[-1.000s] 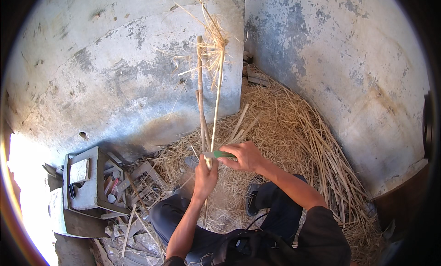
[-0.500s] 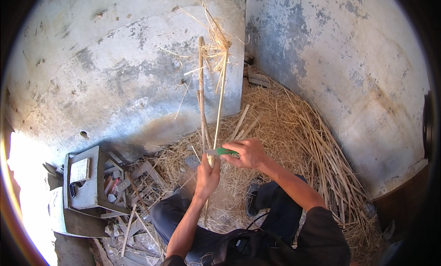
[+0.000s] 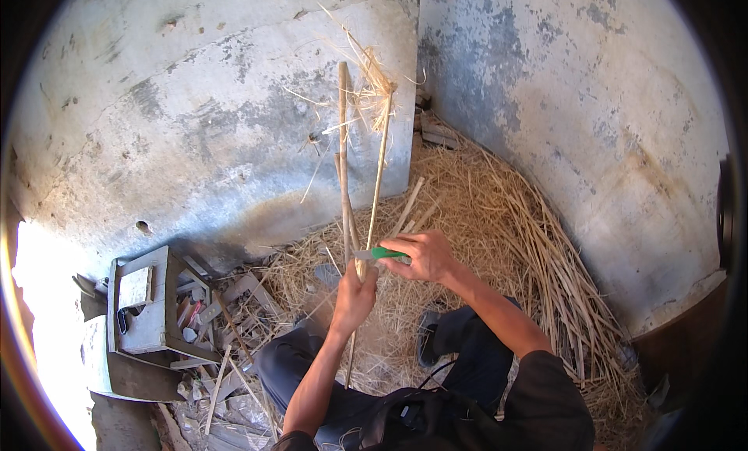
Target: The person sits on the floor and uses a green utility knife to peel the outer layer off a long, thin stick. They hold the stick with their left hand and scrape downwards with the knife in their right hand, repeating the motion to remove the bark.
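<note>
My left hand (image 3: 355,299) is closed around a long, thin pale cane stick (image 3: 379,174), which leans up and away from me. Below that hand the stick's lower end runs down between my knees. A frayed tuft of pale shavings (image 3: 375,83) clings to its far end. In my right hand (image 3: 428,256) is a small knife with a green handle (image 3: 387,253). Its grey blade lies across the stick just above my left fingers; whether it bites in cannot be made out. Beside the stick stands a thicker brown wooden pole (image 3: 343,139), with a shorter one against it.
Straw-like shavings (image 3: 467,194) cover the floor and heap into the corner. Long split strips (image 3: 565,311) lie along the right wall. At left, a small wooden stool (image 3: 160,326) lies tipped over among scrap wood and rubble (image 3: 226,389). A peeling wall (image 3: 234,123) rises behind.
My right hand and the knife have shifted slightly to the right, and the blade sits a little farther right. The stick's tufted top has swung slightly right too.
</note>
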Demonstrator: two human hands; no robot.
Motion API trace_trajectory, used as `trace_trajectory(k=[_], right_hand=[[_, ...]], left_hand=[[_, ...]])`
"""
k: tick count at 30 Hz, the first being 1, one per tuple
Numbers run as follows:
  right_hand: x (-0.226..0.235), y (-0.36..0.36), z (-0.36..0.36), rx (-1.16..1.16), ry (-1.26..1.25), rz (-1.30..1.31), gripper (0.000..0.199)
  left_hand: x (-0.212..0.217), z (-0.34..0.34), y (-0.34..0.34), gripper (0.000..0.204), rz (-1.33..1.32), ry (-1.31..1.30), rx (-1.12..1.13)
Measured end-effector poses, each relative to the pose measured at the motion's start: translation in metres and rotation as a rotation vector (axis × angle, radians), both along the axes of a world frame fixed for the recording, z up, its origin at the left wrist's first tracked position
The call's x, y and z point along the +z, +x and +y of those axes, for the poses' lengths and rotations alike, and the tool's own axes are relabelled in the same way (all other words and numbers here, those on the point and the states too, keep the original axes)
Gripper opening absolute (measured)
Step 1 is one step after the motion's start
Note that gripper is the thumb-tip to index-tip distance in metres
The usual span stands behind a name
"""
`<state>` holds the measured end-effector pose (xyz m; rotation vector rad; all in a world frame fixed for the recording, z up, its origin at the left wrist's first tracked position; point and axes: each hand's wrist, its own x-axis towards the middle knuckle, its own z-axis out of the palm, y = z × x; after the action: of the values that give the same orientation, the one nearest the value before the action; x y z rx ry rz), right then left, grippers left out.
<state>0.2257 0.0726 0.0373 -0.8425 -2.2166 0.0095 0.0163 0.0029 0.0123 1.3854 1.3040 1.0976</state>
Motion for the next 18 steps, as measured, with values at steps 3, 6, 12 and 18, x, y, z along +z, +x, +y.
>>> trace_trajectory(k=[3,6,12,18], right_hand=[[0.000,0.000,-0.001,-0.013,-0.005,0.000,0.033],[0.001,0.001,0.000,-0.033,-0.017,-0.048,0.034],[-0.004,0.010,0.010,-0.117,0.051,0.021,0.040],[0.013,0.112,0.067,-0.511,-0.298,0.230,0.048]], left_hand=[[0.001,0.000,0.000,0.027,0.028,0.018,0.007],[0.000,0.000,-0.001,0.027,0.023,0.014,0.006],[-0.011,0.002,-0.008,0.022,-0.157,-0.131,-0.064],[-0.006,-0.002,-0.021,0.019,-0.059,-0.100,0.030]])
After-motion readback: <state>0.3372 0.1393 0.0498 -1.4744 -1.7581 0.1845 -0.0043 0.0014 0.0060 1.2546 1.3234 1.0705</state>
